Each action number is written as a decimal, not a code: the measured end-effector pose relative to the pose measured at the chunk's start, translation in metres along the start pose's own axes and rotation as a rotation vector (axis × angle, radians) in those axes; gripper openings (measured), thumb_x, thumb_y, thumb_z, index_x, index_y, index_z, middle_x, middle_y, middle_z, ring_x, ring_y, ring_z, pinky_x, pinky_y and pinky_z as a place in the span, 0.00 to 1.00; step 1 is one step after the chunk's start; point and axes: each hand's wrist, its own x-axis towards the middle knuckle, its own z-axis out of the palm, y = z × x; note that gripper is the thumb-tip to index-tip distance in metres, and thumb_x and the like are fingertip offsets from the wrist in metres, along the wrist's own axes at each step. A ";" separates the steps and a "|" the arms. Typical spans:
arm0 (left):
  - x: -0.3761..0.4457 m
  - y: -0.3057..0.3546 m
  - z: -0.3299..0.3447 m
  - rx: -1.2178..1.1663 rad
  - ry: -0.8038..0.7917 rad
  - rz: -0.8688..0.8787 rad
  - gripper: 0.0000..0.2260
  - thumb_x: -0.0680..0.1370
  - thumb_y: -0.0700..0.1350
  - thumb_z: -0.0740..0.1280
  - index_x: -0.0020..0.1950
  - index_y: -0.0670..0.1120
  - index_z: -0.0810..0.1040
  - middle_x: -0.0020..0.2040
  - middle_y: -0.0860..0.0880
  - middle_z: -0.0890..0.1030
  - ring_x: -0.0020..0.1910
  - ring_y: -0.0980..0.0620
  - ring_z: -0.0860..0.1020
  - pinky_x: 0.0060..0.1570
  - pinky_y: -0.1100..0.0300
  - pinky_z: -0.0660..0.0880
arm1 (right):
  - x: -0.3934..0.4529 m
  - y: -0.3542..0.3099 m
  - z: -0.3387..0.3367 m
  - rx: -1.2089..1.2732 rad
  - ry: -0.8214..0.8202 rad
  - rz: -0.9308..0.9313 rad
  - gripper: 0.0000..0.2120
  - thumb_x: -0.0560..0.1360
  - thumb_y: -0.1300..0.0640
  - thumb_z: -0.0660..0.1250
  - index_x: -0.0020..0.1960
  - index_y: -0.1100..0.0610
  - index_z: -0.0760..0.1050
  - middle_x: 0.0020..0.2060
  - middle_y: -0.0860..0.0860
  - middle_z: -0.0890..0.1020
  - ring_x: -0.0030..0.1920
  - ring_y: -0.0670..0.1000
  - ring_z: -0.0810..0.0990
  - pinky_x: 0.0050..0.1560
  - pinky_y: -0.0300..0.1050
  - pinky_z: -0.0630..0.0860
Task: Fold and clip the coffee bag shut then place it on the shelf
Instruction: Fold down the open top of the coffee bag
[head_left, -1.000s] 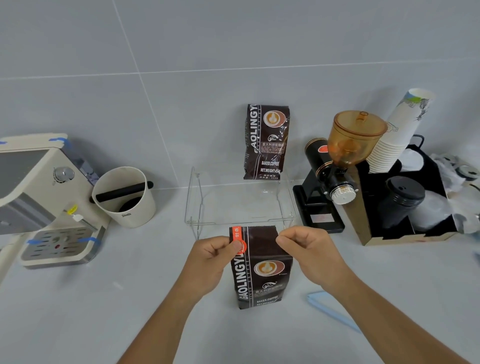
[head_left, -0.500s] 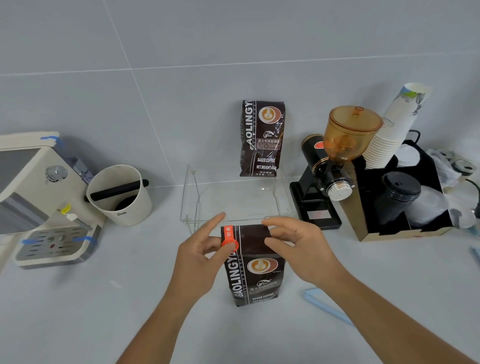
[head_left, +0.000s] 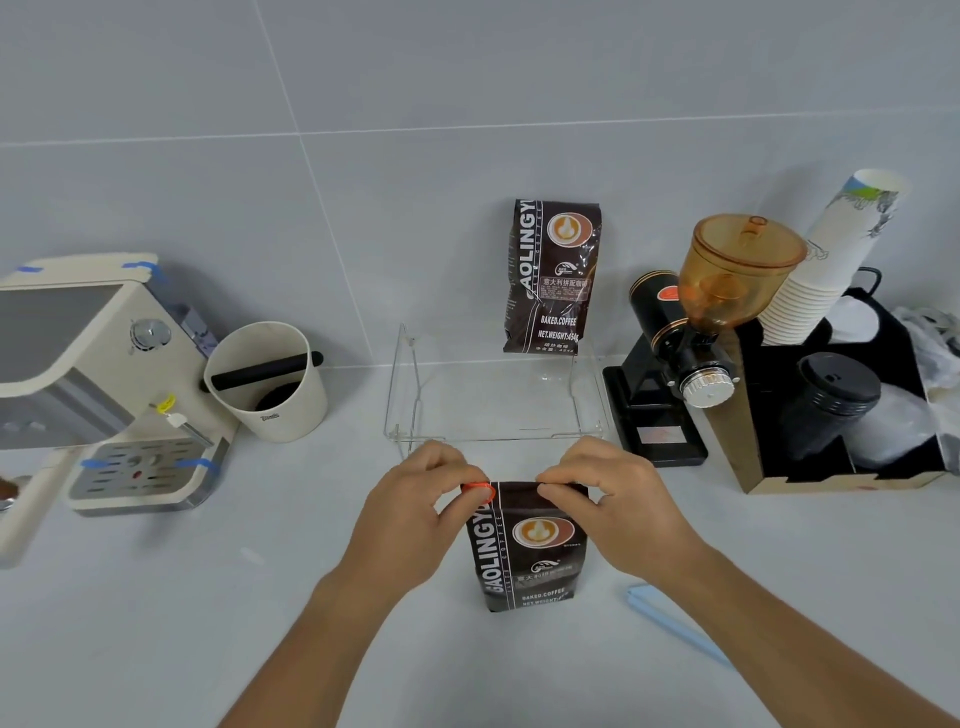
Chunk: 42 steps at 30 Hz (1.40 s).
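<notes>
A dark brown coffee bag (head_left: 527, 551) stands upright on the grey counter in front of me, its top edge folded down. My left hand (head_left: 415, 514) pinches the top left corner, where an orange round sticker shows. My right hand (head_left: 613, 509) pinches the top right corner. A light blue bag clip (head_left: 675, 626) lies on the counter to the right of the bag, partly under my right forearm. Behind the bag stands a clear acrylic shelf (head_left: 410, 384), and a second coffee bag (head_left: 553, 275) stands upright on its back part.
A cream espresso machine (head_left: 88, 374) and a white knock box (head_left: 267, 382) stand at the left. A black grinder with an amber hopper (head_left: 701, 322) and a black organiser holding paper cups (head_left: 831, 270) and lids stand at the right. A grey tiled wall is behind.
Both hands have rolled the bag's top strip down, so the bag looks shorter and the flat top flap is gone. My fingers have closed on the fold's two corners.
</notes>
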 end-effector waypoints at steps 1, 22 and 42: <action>0.001 0.000 0.000 -0.031 -0.021 0.004 0.03 0.75 0.47 0.71 0.47 0.55 0.79 0.41 0.60 0.80 0.42 0.59 0.78 0.41 0.64 0.76 | 0.000 0.000 0.000 0.005 -0.006 -0.003 0.05 0.71 0.63 0.73 0.43 0.54 0.84 0.37 0.46 0.81 0.41 0.45 0.79 0.40 0.34 0.75; -0.010 -0.008 0.016 -0.281 -0.163 -0.148 0.13 0.70 0.41 0.77 0.52 0.53 0.83 0.43 0.57 0.82 0.45 0.59 0.81 0.48 0.70 0.77 | 0.014 0.000 0.007 0.391 -0.243 0.656 0.08 0.73 0.60 0.70 0.38 0.51 0.84 0.35 0.50 0.87 0.37 0.48 0.85 0.35 0.36 0.78; -0.013 -0.006 0.012 -0.140 -0.277 -0.009 0.05 0.77 0.43 0.69 0.48 0.51 0.84 0.39 0.60 0.83 0.39 0.61 0.80 0.37 0.73 0.72 | -0.014 0.028 -0.022 0.029 -0.293 0.029 0.08 0.74 0.60 0.71 0.51 0.52 0.83 0.42 0.38 0.86 0.43 0.37 0.83 0.41 0.25 0.75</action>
